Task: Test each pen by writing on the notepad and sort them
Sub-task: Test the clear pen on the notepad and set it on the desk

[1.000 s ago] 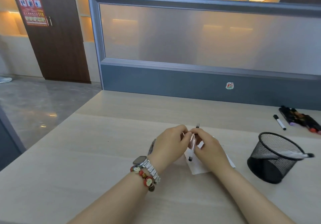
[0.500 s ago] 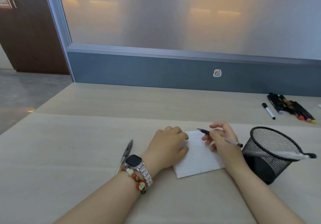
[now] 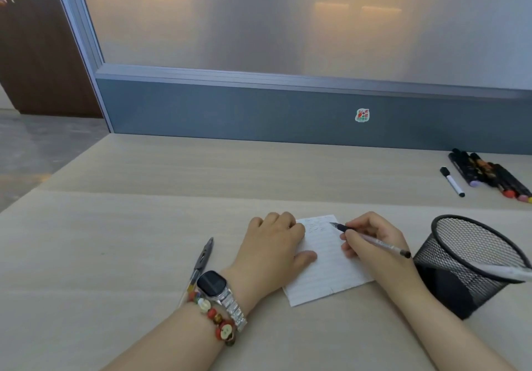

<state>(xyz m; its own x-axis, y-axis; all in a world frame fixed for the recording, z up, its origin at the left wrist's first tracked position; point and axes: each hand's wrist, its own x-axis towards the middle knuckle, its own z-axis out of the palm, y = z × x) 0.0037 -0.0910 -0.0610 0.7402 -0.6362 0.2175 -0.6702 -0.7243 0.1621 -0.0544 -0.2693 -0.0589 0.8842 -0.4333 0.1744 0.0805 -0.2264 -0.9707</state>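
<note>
A white lined notepad sheet (image 3: 325,267) lies on the wooden desk (image 3: 129,226) in front of me. My left hand (image 3: 273,244) rests flat on the sheet's left side, fingers together. My right hand (image 3: 371,241) grips a clear pen (image 3: 374,242) with a dark grip, its tip touching the top of the sheet among faint scribbles. A dark pen (image 3: 201,261) lies on the desk left of my left wrist. At the far right a white marker (image 3: 452,182) and a row of several dark markers (image 3: 489,175) lie.
A black mesh pen cup (image 3: 472,264) stands right of my right hand, with a white pen (image 3: 509,272) leaning over its rim. A grey partition (image 3: 259,108) with frosted glass closes the back of the desk. The floor drops off at the left.
A second ago both hands held the pen above the sheet. Since then my left hand settled on the paper and my right hand lowered the pen tip to it. The view tilted down.
</note>
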